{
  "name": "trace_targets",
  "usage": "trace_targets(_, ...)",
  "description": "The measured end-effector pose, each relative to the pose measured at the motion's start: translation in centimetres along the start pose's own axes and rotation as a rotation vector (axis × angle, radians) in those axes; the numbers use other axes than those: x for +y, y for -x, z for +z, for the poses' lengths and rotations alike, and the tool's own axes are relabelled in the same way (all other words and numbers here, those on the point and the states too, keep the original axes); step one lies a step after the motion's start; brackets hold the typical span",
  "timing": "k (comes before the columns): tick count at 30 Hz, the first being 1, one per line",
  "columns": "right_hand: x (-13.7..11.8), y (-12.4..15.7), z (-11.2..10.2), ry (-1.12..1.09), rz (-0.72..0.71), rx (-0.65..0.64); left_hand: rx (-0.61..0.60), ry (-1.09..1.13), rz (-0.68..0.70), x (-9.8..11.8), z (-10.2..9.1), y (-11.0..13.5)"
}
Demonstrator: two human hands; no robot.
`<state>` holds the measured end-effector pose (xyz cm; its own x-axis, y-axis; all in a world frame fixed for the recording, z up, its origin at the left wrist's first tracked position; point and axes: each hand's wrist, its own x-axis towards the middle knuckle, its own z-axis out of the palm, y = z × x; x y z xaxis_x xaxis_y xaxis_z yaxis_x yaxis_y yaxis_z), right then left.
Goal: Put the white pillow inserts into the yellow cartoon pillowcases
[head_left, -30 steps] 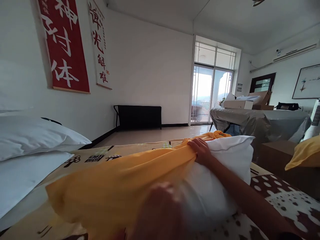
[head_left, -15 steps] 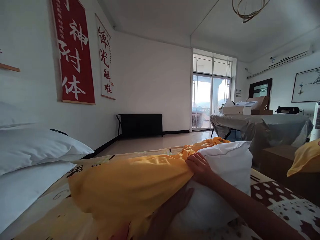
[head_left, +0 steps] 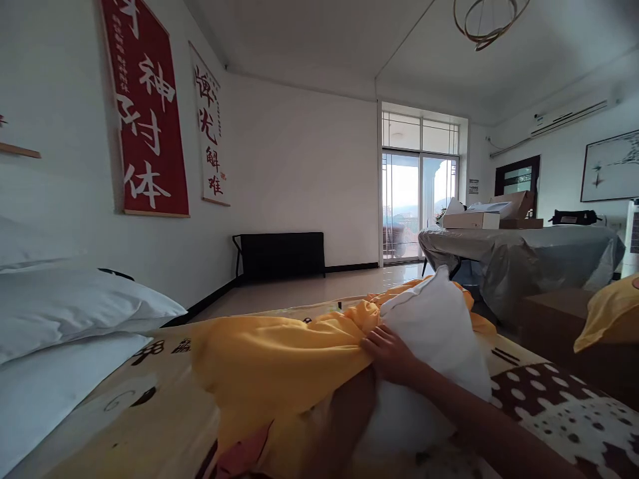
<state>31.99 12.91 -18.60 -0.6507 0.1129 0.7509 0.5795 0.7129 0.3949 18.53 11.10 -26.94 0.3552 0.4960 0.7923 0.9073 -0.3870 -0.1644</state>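
A yellow pillowcase (head_left: pixel 279 356) lies bunched across the bed, its right part partly around a white pillow (head_left: pixel 434 339). The pillow's upper corner stands up out of the yellow cloth. My right hand (head_left: pixel 392 352) is closed on the pillowcase's gathered edge, against the left side of the pillow. Below it, my left hand (head_left: pixel 362 392) reaches up at the pillowcase opening, beside the pillow. Its fingers are hidden by the yellow cloth and it is blurred, so its grip does not show.
White pillows (head_left: pixel 74 303) are stacked at the left. The bed wears a patterned sheet (head_left: pixel 124 399). Beyond it are a plastic-covered table (head_left: pixel 524 249) with boxes and a black folded item (head_left: pixel 282 256) by the wall. Another yellow cloth (head_left: pixel 606 316) shows at the right edge.
The pillow has tilted, its corner now pointing up. My left hand has gone further under the pillowcase edge. The pillowcase's left end has drawn to the right.
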Motion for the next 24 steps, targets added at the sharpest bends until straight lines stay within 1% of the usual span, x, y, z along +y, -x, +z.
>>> trace_targets(2, 1.0, -0.1, 0.5, -0.018, 0.025, 0.004, 0.069, -0.087, 0.06, 1.0, -0.7, 1.0)
trace_targets(4, 1.6, 0.0, 0.6, -0.044, -0.005, 0.065, 0.135, -0.17, 0.17, 1.4, -1.8, 2.5)
trace_targets(5, 1.6, 0.0, 0.5, -0.059, -0.021, 0.108, 0.139, -0.191, 0.224, 1.5, -2.3, 3.2)
trace_targets(6, 1.5, 0.1, 0.3, -0.075, -0.029, 0.157, 0.115, -0.19, 0.261, 1.3, -2.9, 3.9)
trace_targets(8, 0.9, 0.1, -0.3, -0.111, -0.028, 0.257, -0.007, -0.147, 0.297, 0.7, -3.8, 4.7)
trace_targets(9, 0.4, 0.0, -0.5, -0.134, -0.024, 0.295, -0.079, -0.114, 0.288, 0.4, -4.0, 4.7)
trace_targets(10, -0.2, 0.0, -0.8, -0.157, -0.024, 0.311, -0.15, -0.082, 0.248, 0.1, -4.1, 4.6)
trace_targets(11, -0.7, 0.0, -0.9, -0.178, -0.032, 0.297, -0.216, -0.048, 0.191, -0.2, -4.0, 4.3)
trace_targets(12, -1.1, 0.1, -0.8, -0.194, -0.046, 0.253, -0.271, -0.018, 0.127, -0.3, -3.9, 3.9)
trace_targets(13, -1.4, 0.3, -0.7, -0.202, -0.07, 0.178, -0.311, 0.003, 0.063, -0.4, -3.6, 3.6)
trace_targets(15, -1.6, 1.0, 0.0, -0.197, -0.126, -0.024, -0.359, 0.026, -0.023, -0.3, -3.0, 3.0)
trace_targets(16, -1.4, 1.4, 0.3, -0.193, -0.135, -0.127, -0.363, 0.034, -0.02, -0.2, -2.8, 3.0)
trace_targets(17, -1.2, 1.7, 0.6, -0.195, -0.12, -0.217, -0.338, 0.036, 0.027, -0.1, -2.7, 3.1)
trace_targets(18, -0.9, 2.1, 0.8, -0.204, -0.086, -0.289, -0.283, 0.033, 0.105, -0.1, -2.7, 3.4)
trace_targets(20, -0.3, 2.5, 0.8, -0.243, 0.002, -0.368, -0.143, 0.015, 0.299, -0.3, -3.1, 4.2)
trace_targets(21, -0.2, 2.5, 0.6, -0.267, 0.031, -0.385, -0.101, 0.007, 0.374, -0.5, -3.4, 4.6)
trace_targets(22, -0.1, 2.5, 0.2, -0.29, 0.04, -0.397, -0.102, 0.003, 0.408, -0.7, -3.9, 4.9)
trace_targets(23, -0.2, 2.4, -0.3, -0.308, 0.035, -0.409, -0.157, 0.013, 0.404, -1.0, -4.5, 5.1)
trace_targets(24, -0.4, 2.4, -0.8, -0.322, 0.021, -0.423, -0.252, 0.027, 0.377, -1.2, -5.1, 5.1)
